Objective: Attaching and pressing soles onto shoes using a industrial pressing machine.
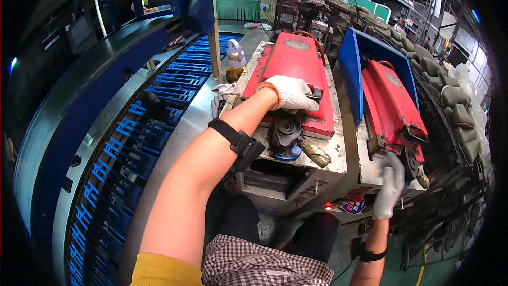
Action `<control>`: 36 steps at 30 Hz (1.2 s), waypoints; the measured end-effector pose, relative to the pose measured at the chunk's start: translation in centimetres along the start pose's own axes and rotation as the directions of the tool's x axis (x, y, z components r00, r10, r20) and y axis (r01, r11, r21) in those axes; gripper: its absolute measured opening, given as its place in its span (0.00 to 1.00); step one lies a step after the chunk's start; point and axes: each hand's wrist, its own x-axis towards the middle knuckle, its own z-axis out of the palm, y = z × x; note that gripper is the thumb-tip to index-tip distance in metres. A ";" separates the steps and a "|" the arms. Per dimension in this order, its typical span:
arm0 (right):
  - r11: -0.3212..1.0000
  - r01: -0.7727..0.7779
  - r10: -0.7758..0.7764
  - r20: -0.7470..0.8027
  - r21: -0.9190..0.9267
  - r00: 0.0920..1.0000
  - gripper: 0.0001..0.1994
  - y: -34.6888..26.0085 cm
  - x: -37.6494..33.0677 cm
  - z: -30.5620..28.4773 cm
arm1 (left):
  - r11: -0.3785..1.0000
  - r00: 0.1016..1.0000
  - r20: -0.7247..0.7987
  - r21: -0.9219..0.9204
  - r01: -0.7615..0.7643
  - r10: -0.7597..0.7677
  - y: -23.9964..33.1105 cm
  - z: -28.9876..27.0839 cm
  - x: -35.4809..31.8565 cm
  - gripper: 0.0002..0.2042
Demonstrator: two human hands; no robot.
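Note:
My left hand (pixel 292 94), in a white knit glove, is closed around the dark handle (pixel 315 94) at the front of a red machine cover (pixel 291 58). Just below it a dark round metal part (pixel 286 130) sticks out of the machine front, with a worn olive-coloured piece (pixel 315 151) beside it. My right hand (pixel 390 185), also gloved, is raised at the front of a second machine with a red cover (pixel 389 92). Motion blurs its fingers, and whether they touch anything cannot be made out.
On the left runs a conveyor of blue slats (pixel 174 82) under a blue frame (pixel 79 82). A clear bottle with yellow liquid (pixel 234 63) stands behind the first machine. Blue panels (pixel 349 71) flank the second machine. Rows of olive shoe-shaped pieces (pixel 455 95) line the right.

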 end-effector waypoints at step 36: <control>0.569 -0.149 0.277 0.018 -0.809 0.961 0.36 0.5 -0.2 -12.2 | 0.699 0.556 -0.433 0.336 -0.631 0.709 26.4 15.8 13.6 0.29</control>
